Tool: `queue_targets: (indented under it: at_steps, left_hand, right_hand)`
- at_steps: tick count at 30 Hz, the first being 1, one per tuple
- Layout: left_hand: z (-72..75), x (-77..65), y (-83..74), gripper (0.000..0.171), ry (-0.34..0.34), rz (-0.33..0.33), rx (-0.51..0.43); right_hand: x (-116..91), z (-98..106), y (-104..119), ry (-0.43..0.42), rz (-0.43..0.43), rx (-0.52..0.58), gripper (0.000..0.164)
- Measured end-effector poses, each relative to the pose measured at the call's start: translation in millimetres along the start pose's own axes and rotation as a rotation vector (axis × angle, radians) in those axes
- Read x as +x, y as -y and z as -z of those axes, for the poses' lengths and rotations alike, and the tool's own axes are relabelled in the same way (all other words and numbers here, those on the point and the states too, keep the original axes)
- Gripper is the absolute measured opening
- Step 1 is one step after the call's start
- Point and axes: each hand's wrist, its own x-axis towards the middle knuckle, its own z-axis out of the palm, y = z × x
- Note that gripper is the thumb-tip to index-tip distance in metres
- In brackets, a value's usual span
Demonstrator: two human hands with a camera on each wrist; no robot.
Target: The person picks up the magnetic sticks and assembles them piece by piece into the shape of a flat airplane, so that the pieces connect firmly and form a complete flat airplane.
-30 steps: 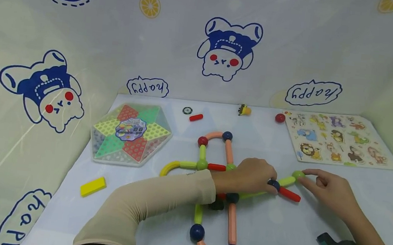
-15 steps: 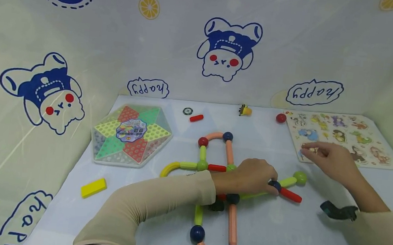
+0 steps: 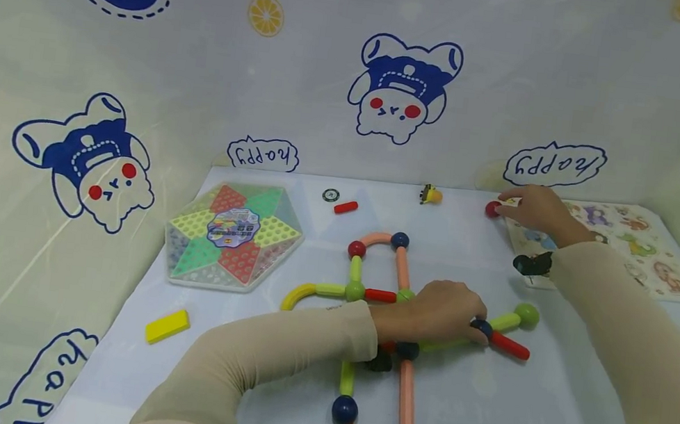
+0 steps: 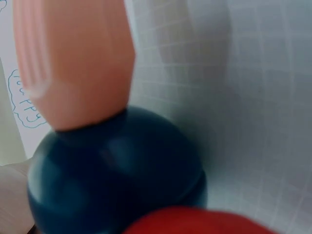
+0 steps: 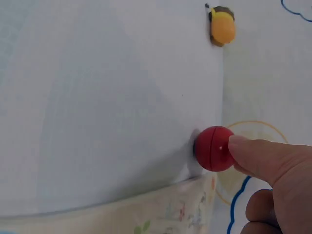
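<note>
My left hand (image 3: 444, 313) reaches over the magnetic stick-and-ball figure and pinches a dark blue ball (image 3: 481, 327) at its right end. From that ball extend a red stick (image 3: 510, 345) and a light green stick (image 3: 504, 321) tipped with a green ball (image 3: 527, 315). Close up in the left wrist view are an orange stick (image 4: 73, 58) and another dark blue ball (image 4: 112, 170). At the table's back edge, my right hand (image 3: 543, 211) has thumb and fingertip on a loose red ball (image 5: 213, 148); the finger behind the ball is hidden.
An animal picture board (image 3: 672, 278) lies under my right forearm. A small yellow toy (image 3: 431, 194), a red stick (image 3: 345, 207) and a compass-like disc (image 3: 330, 195) sit at the back. Left are a hexagonal board-game box (image 3: 233, 238) and a yellow block (image 3: 167, 327).
My right hand has let go of the green ball, crossed over the picture board and reached the red ball at the back. The left hand has kept its grip on the dark blue ball.
</note>
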Motion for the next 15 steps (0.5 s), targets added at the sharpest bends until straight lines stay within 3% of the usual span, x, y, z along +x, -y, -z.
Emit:
queue_targets:
  at_steps: [4, 15]
  left_hand:
    - [-0.8, 0.7, -3.1, 0.021, -0.001, 0.0, -0.006]
    - [-1.3, 0.4, -2.1, 0.021, -0.03, -0.005, 0.007]
  right_hand:
    - [3, -4, -1, 0.002, -0.034, 0.036, 0.042]
    - [1, -19, 8, -0.072, -0.046, -0.01, 0.042]
